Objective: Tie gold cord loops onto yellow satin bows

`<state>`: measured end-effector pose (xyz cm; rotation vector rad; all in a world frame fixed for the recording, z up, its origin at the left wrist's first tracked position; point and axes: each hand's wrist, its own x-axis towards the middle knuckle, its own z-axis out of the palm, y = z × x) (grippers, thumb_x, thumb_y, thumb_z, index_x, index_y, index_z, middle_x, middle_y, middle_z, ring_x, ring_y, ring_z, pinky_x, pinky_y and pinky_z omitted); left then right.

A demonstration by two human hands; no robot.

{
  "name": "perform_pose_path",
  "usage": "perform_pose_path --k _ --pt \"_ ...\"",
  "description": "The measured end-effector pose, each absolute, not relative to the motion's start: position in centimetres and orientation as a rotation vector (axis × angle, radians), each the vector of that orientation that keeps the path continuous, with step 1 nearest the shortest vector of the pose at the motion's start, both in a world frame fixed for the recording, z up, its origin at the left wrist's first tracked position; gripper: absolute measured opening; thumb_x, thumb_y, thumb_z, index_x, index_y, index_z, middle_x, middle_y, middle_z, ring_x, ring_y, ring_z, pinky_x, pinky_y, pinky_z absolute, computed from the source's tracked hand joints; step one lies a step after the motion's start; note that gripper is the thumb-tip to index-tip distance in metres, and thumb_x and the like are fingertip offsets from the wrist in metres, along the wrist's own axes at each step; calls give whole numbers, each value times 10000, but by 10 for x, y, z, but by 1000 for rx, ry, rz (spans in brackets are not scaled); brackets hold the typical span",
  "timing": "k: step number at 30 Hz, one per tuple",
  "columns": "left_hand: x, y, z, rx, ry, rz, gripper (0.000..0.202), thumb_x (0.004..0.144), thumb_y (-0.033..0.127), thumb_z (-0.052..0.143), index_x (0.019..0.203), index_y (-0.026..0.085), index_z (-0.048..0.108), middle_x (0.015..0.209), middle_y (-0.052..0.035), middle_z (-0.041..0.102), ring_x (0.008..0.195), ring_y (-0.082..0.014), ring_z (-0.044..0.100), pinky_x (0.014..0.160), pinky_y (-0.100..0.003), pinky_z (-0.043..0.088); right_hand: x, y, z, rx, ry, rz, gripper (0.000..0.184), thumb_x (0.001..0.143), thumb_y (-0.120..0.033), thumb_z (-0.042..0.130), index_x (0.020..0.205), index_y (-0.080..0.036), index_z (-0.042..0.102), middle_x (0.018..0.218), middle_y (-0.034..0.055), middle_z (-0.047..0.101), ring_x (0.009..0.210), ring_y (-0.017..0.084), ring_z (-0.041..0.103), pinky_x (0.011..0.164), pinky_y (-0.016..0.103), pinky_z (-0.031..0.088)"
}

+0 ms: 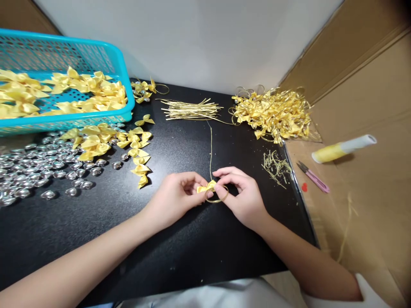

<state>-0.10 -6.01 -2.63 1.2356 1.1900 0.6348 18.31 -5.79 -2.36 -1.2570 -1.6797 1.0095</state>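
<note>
Between my two hands is a small yellow ribbon bow (207, 187) with a loop of gold cord (218, 201) hanging at its near side. My left hand (180, 194) pinches the bow from the left, thumb in front. The fingers of my right hand (239, 190) are closed at the bow's right end, where the cord loop meets it. A thin gold cord end (211, 149) runs from the bow away across the black table (180, 252). My fingertips partly hide the knot area.
At left, a turquoise basket (126, 85) holds yellow bows; silver beads (41, 171) and loose bows (139, 158) lie before it. Cut gold cords (192, 110) lie at the back, corded bows (272, 113) back right, cord scraps (276, 167) and pink-handled snips (316, 179) at right.
</note>
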Motion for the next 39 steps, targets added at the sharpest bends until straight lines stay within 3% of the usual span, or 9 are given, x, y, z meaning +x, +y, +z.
perform_pose_path --k 5,11,23,29,39 --pt "4 -63 -27 1100 1172 756 285 700 374 779 841 138 705 753 -39 704 656 -119 594 632 -225 476 179 -61 -26 -1244 -1613 1010 103 789 -201 683 688 -184 687 842 61 717 788 164 682 698 286 551" --pt "6 -65 -24 1154 1221 773 284 686 355 789 856 138 718 665 -8 669 571 -89 529 551 -192 437 177 -61 -26 -1248 -1649 891 98 773 -146 686 683 -184 680 753 39 710 708 145 662 658 265 542" --pt "6 -68 -31 1198 1230 839 235 764 370 748 864 160 718 763 -36 718 702 -135 618 647 -226 488 176 -62 -27 -1233 -1709 728 120 771 -117 694 678 -190 673 734 33 712 754 162 642 714 299 518" --pt "6 -68 -31 1225 1253 842 223 770 362 743 868 162 725 736 -29 710 662 -127 609 615 -219 482 175 -62 -27 -1236 -1710 702 125 784 -128 682 683 -201 669 745 31 709 774 169 627 716 309 511" --pt "3 -67 -29 1713 1289 1054 33 805 183 701 829 172 721 754 -12 739 596 -99 637 575 -182 497 177 -61 -28 -1244 -1628 809 118 800 -150 662 699 -210 679 764 38 703 797 180 623 743 341 514"
